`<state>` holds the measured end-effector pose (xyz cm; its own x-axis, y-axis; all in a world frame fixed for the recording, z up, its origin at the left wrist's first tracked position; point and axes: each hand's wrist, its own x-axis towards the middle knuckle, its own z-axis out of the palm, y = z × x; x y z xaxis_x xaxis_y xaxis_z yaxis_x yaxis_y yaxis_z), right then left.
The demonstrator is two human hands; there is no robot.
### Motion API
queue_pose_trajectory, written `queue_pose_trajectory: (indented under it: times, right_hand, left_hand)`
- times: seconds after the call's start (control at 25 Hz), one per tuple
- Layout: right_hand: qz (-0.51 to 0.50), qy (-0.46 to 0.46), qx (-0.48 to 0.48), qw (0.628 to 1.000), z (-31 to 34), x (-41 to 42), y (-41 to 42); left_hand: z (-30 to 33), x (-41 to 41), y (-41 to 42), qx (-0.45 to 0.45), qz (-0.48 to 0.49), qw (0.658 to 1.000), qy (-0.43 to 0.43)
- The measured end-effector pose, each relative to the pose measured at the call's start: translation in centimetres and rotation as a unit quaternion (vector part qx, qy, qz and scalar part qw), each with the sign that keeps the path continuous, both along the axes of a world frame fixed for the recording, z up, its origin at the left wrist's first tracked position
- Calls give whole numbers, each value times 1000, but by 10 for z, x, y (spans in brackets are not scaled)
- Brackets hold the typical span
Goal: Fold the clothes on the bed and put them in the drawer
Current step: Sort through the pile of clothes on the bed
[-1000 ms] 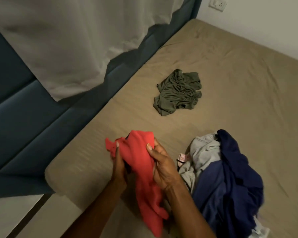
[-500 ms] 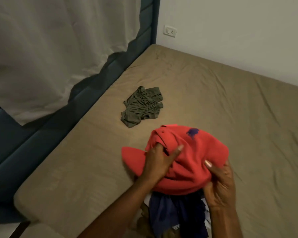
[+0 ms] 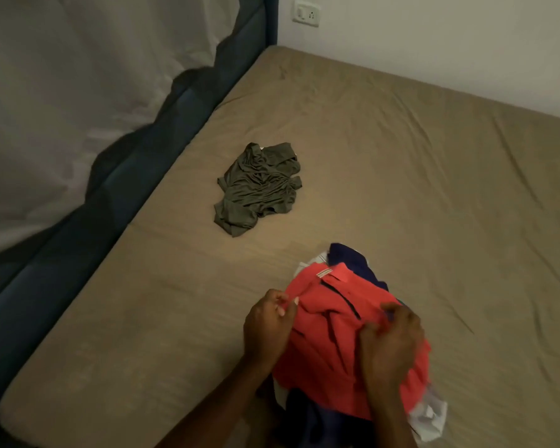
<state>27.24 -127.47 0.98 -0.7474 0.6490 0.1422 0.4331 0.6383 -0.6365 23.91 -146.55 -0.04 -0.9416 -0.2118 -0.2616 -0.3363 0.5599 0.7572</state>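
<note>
A view from a head-worn camera looks down at a wide bed (image 3: 417,176) covered in a tan, lightly wrinkled sheet. Near the bottom centre, a person's two bare forearms reach in. Both hands hold a red garment (image 3: 333,347), bunched and raised a little above a pile of other clothes. The left hand (image 3: 267,324) pinches the garment's left edge between thumb and fingers, its grip closed on the fabric. The right hand (image 3: 390,344) is clenched over a fold near the garment's middle right, its grip also closed on the red cloth. A small striped label shows at the garment's top edge, beside what looks like a collar. Beneath and behind the red garment lies a pile with a dark navy garment (image 3: 353,257) peeking out above and below, and a white piece of clothing (image 3: 429,415) showing at the lower right. Farther up the bed, well apart from the hands, a crumpled olive green garment (image 3: 259,189) lies by itself on the sheet. Along the bed's left side runs a padded blue headboard (image 3: 88,221), partly draped by a pale curtain (image 3: 78,76). A white wall socket (image 3: 307,12) sits on the wall beyond the far corner.
</note>
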Motion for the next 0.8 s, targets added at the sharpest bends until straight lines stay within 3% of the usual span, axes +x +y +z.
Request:
queue_pose_trajectory:
  times: [0.08, 0.32, 0.56, 0.64, 0.8]
  right_hand:
    - [69, 8, -13, 997, -14, -54, -37]
    - [236, -145, -61, 959, -116, -233, -147]
    - [389, -266, 124, 873, -217, -355, -208]
    - [423, -249, 137, 860, -239, -371, -214]
    - [439, -132, 99, 883, -215, -376, -204]
  left_hand:
    - [-11, -28, -24, 3, 15, 1000, 2]
    - [-85, -132, -126, 23, 85, 996, 3]
    - [-150, -210, -172, 56, 147, 988, 11]
    - [-168, -217, -180, 74, 172, 982, 13]
    - [-186, -204, -179, 119, 191, 974, -6]
